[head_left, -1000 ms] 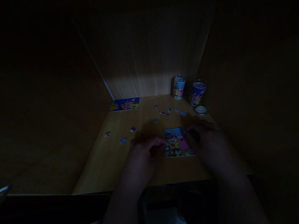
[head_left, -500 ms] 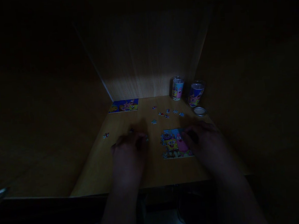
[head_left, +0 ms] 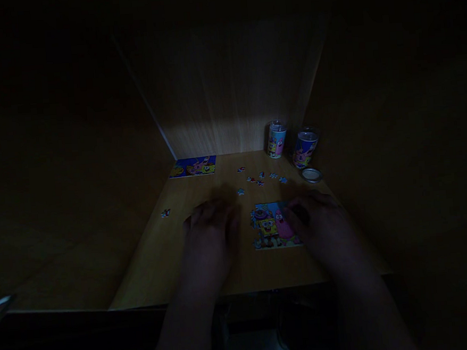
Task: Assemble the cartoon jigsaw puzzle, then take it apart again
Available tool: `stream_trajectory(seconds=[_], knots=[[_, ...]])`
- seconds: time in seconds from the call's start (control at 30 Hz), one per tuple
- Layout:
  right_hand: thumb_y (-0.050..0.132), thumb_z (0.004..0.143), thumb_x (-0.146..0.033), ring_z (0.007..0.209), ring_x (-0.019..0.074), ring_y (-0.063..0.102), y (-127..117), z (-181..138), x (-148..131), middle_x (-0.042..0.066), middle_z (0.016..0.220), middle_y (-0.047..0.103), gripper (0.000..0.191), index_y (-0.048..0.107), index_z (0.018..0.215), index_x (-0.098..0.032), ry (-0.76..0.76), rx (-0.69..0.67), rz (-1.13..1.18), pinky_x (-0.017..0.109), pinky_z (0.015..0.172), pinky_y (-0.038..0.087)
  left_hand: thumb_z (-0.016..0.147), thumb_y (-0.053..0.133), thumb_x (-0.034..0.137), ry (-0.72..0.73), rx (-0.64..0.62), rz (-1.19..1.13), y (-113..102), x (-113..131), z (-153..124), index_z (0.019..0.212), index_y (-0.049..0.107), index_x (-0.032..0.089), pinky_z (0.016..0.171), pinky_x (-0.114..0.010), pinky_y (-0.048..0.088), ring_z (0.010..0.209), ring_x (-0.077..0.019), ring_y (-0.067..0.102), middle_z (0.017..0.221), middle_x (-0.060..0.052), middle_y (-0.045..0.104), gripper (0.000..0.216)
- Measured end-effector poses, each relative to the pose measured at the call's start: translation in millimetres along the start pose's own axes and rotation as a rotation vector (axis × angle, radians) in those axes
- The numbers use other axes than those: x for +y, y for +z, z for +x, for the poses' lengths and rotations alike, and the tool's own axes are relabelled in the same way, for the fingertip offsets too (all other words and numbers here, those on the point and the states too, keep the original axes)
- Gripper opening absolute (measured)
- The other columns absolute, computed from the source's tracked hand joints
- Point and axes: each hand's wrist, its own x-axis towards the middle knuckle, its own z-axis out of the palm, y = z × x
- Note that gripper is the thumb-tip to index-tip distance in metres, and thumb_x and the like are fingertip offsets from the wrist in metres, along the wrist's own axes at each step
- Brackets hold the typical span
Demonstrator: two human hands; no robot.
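In the dim light, a partly assembled jigsaw puzzle (head_left: 268, 227) with a yellow and a pink cartoon figure lies flat near the table's front. Its left edge is jagged. My right hand (head_left: 320, 225) rests on its right side, fingers bent and thumb and fingertips at the upper part, covering that end. To the left of the puzzle, apart from it, is my left hand (head_left: 211, 235), back up and fingers curled down. The puzzle piece seen at its fingertips earlier is hidden under the hand. A loose puzzle piece (head_left: 240, 191) lies just beyond my left hand.
Several loose pieces (head_left: 260, 182) lie behind the puzzle, and one piece (head_left: 165, 213) lies far left. A second picture puzzle (head_left: 193, 166) is at the back left. Two printed cans (head_left: 276, 140) and a round lid (head_left: 312, 175) stand back right. Wooden walls (head_left: 228, 100) enclose the table.
My left hand has shifted a little to the right and turned back up, hiding its fingertips, the held piece and a piece behind it. My right hand stays on the puzzle.
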Motion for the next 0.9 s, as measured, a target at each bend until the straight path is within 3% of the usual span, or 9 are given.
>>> stream_trajectory(seconds=[0.13,0.23,0.37,0.57,0.7,0.9], knots=[[0.068,0.107,-0.04,0.106,0.0328,0.07,0,1,1,0.01,0.109,0.078,0.019,0.077,0.098,-0.027,-0.003,0.005,-0.01,0.048,0.096,0.052,0.113,0.059,0.032,0.176,-0.106,0.0,11,9,0,0.165,0.052,0.024,0.139,-0.069,0.023,0.169,-0.0381,0.035,0.18,-0.013,0.044,0.054],[0.067,0.107,-0.038,0.104,0.0325,0.07,1,1,1,0.01,0.109,0.078,0.018,0.077,0.097,-0.026,-0.013,-0.005,-0.018,0.048,0.096,0.052,0.116,0.05,0.035,0.161,-0.183,0.018,18,11,1,0.177,0.034,0.025,0.141,-0.071,0.013,0.175,-0.0368,0.018,0.186,-0.013,0.03,0.063],[0.068,0.107,-0.039,0.104,0.033,0.07,1,1,2,0.009,0.108,0.078,0.018,0.076,0.098,-0.026,-0.018,0.003,-0.018,0.049,0.097,0.052,0.118,0.047,0.041,0.099,-0.239,0.051,23,9,3,0.176,0.036,0.02,0.14,-0.074,0.013,0.174,-0.0399,0.02,0.183,-0.016,0.036,0.063],[0.067,0.107,-0.04,0.103,0.0321,0.07,2,1,2,0.009,0.107,0.077,0.019,0.075,0.096,-0.026,-0.024,0.006,-0.021,0.048,0.096,0.053,0.117,0.045,0.04,0.086,-0.175,0.084,24,10,3,0.17,0.046,0.015,0.139,-0.075,0.016,0.17,-0.0415,0.032,0.178,-0.017,0.046,0.058],[0.066,0.108,-0.039,0.105,0.0329,0.069,1,1,2,0.01,0.107,0.078,0.019,0.076,0.099,-0.026,-0.022,0.004,-0.029,0.049,0.097,0.053,0.118,0.042,0.043,0.088,-0.189,0.102,23,12,3,0.17,0.045,0.01,0.139,-0.075,0.017,0.171,-0.042,0.03,0.18,-0.019,0.041,0.061],[0.056,0.111,-0.031,0.103,0.0317,0.07,2,0,3,0.012,0.109,0.077,0.023,0.076,0.104,-0.022,-0.031,-0.002,-0.068,0.047,0.095,0.052,0.117,0.043,0.042,0.081,-0.197,0.086,24,10,2,0.172,0.042,0.015,0.137,-0.078,0.016,0.171,-0.0427,0.031,0.18,-0.017,0.041,0.061]])
